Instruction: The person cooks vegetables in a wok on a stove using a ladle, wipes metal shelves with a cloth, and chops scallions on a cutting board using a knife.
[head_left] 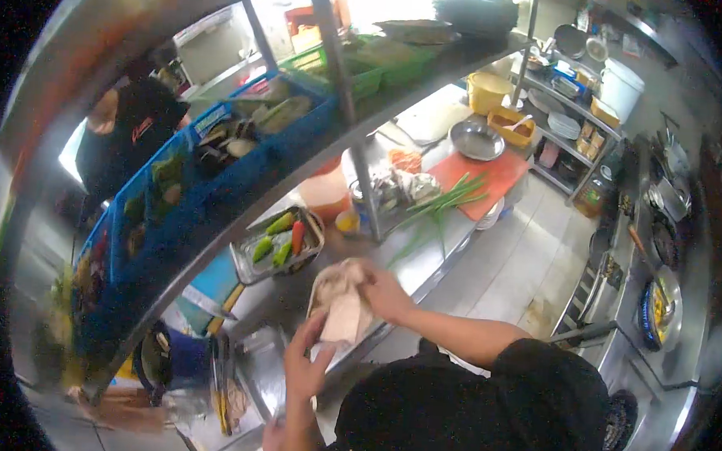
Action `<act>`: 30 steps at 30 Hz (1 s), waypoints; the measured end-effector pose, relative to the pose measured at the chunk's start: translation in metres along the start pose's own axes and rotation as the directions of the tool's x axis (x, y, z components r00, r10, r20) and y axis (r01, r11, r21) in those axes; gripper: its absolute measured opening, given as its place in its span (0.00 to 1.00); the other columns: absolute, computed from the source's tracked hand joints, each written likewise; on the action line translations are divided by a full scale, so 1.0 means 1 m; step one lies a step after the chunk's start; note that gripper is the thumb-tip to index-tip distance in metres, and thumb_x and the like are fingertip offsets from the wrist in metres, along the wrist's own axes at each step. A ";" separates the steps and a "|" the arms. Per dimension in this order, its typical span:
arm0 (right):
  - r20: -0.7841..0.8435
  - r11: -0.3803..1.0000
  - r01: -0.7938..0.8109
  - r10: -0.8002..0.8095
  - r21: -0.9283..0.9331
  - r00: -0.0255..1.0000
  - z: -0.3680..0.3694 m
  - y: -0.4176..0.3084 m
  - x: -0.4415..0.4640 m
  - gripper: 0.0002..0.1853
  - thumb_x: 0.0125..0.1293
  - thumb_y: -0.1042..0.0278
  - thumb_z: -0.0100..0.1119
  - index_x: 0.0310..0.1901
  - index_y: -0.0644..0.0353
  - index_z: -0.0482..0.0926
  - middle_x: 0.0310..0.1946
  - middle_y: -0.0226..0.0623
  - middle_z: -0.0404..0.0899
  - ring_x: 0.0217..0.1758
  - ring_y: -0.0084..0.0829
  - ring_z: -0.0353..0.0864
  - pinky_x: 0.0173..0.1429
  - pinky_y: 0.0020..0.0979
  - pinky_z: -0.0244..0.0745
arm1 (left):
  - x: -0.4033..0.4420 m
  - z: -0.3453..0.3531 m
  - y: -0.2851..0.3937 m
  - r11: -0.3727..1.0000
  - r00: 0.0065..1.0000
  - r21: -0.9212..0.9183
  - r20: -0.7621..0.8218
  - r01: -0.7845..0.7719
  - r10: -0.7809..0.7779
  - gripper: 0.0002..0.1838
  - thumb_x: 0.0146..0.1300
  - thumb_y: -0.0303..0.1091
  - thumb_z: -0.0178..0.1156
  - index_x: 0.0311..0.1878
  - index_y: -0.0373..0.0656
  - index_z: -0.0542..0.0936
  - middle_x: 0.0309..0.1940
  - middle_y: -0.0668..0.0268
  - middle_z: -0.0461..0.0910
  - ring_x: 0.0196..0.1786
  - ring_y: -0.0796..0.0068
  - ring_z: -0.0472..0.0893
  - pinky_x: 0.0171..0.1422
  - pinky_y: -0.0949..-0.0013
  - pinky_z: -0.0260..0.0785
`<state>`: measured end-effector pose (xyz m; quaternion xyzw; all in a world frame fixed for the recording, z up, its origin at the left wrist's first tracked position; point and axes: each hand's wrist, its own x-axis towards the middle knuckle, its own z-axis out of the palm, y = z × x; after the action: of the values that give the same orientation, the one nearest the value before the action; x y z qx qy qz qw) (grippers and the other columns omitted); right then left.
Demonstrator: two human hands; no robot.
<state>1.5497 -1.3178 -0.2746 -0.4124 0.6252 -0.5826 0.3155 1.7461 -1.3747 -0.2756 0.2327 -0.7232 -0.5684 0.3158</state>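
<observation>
A pale beige, crumpled thing (345, 310), cloth or paper by its look, lies on the steel counter before me; blur hides its exact kind. My right hand (386, 297) grips its right upper side, fingers bent over the edge. At its lower left corner, my left hand (308, 363) holds on, with the thumb on the near side and the fingers along the left edge. Just beyond it stands a metal tray (278, 244) with several green peppers (263, 248) and a red pepper (297, 237).
Green onions (452, 199) and a dark bowl (477, 141) sit on a red cutting board (494, 179). A knife (207, 302) rests on a blue board at left. An overhead shelf carries blue baskets (217, 165). Behind it stands another person (129, 132). A wok (659, 310) is at right.
</observation>
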 end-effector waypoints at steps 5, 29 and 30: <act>-0.500 0.889 0.438 -0.320 0.135 0.805 -0.130 0.010 0.053 0.20 0.63 0.60 0.46 0.54 0.59 0.69 0.52 0.44 0.71 0.56 0.38 0.69 0.63 0.38 0.61 | 0.008 0.011 -0.009 0.973 0.965 0.067 -0.159 0.223 -0.210 0.23 0.53 0.26 0.59 0.55 0.37 0.71 0.46 0.58 0.77 0.43 0.74 0.76 0.51 0.70 0.68; 0.275 0.864 0.465 -0.407 -0.193 0.871 -0.168 -0.097 0.082 0.25 0.66 0.49 0.43 0.51 0.64 0.72 0.45 0.42 0.74 0.49 0.31 0.71 0.54 0.29 0.65 | 0.104 0.117 0.038 0.792 0.903 0.525 -0.093 -0.313 0.419 0.41 0.50 0.49 0.63 0.66 0.43 0.58 0.61 0.51 0.61 0.61 0.50 0.65 0.65 0.55 0.56; 0.215 0.884 0.426 -0.386 -0.192 0.897 -0.174 -0.099 0.084 0.24 0.65 0.50 0.44 0.50 0.64 0.72 0.42 0.40 0.74 0.45 0.29 0.72 0.51 0.27 0.67 | 0.111 0.120 0.045 0.774 0.889 0.527 -0.071 -0.351 0.452 0.41 0.51 0.49 0.63 0.65 0.43 0.58 0.60 0.51 0.62 0.60 0.48 0.65 0.65 0.54 0.56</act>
<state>1.3731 -1.3088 -0.1485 -0.6171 0.5596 -0.5205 0.1873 1.5832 -1.3599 -0.2292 0.2000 -0.8441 -0.2546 0.4275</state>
